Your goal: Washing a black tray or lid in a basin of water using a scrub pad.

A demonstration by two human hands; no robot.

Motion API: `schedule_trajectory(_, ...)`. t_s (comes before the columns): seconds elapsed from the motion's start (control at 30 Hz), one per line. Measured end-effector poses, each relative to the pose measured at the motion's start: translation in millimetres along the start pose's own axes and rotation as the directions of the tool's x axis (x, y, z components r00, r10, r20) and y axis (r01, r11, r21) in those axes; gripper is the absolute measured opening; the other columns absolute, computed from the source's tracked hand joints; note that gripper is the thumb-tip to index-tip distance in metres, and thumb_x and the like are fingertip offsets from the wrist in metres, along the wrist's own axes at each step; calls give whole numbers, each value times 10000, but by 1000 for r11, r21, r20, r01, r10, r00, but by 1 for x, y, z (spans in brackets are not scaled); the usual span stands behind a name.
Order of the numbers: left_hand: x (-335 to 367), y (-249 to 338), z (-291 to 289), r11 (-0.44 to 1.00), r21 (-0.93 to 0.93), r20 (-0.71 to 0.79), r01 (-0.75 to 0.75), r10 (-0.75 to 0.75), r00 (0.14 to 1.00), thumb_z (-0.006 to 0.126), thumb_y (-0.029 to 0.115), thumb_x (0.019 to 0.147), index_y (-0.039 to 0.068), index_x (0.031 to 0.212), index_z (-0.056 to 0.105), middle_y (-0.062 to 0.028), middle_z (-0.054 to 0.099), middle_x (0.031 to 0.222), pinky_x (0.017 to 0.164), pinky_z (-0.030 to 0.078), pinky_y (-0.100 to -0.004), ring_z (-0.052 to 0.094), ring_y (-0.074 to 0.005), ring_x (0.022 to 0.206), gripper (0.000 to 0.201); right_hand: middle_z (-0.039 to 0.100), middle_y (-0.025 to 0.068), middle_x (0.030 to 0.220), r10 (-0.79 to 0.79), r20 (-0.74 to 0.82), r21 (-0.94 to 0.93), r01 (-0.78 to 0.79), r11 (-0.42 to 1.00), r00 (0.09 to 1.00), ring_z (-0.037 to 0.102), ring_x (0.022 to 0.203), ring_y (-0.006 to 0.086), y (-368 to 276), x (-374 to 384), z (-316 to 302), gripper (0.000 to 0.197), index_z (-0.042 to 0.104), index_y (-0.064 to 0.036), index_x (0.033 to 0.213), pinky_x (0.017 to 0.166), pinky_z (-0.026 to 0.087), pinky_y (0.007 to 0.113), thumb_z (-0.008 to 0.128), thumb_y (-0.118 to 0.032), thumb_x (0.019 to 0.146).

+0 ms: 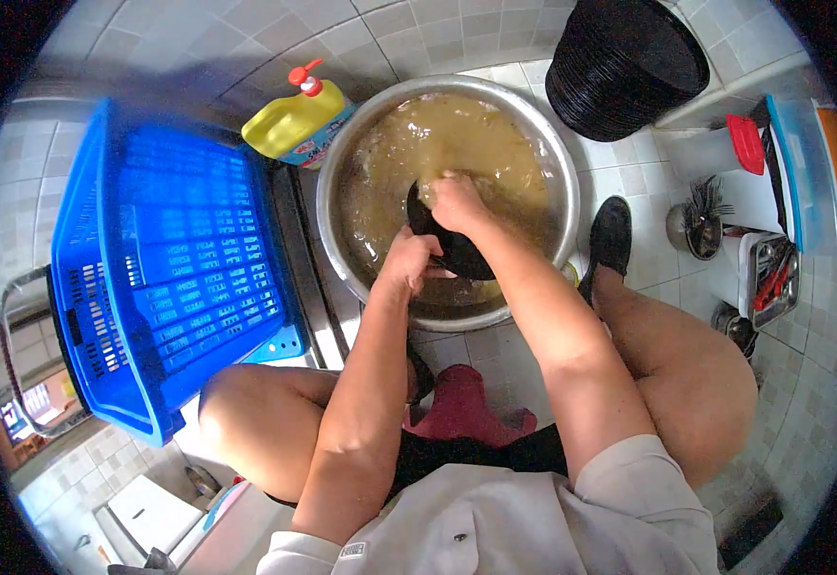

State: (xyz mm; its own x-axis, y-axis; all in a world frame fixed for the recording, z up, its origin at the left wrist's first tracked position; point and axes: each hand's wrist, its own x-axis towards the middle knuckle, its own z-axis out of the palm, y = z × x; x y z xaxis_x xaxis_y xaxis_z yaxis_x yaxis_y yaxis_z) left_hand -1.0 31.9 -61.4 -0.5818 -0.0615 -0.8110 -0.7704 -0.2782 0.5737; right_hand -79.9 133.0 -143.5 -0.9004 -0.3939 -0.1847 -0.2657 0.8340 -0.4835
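Fingers (423,243) on dish (465,260), jug label (324,145) beyond

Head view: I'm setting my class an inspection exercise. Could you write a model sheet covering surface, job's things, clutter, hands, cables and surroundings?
Surface: tiled floor under the basin.
Job's things: black dish within the basin, which holds cloudy water.
Clutter: blue crate left; yellow bottle beside basin; black stack and utensils right.
Hands: left hand grips the dish; right hand at its far end, grip unclear.
Cables: nothing seen.
Surroundings: tiled wall ahead.
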Motion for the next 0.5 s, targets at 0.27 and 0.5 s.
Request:
schedule_trajectory(0.27,32,-29,-45,930,-352,311,100,15,950,472,72,706,-6,1054,503,-155,540,1054,799,511,-529,557,-325,940,358,648,182,967,-162,345,413,6,911,924,611,948,339,-35,-52,-43,235,669,-20,992,864,481,403,544,-110,814)
schedule_trajectory(0.5,15,-23,-1,946,-319,-216,64,-138,966,509,35,735,-15,899,512,-187,535,914,675,525,-493,573,-335,815,172,666,187,950,99,238,170,-142,975,966,638,906,362,-10,-90,-36,185,688,-33,932,815,503,432,592,-118,798)
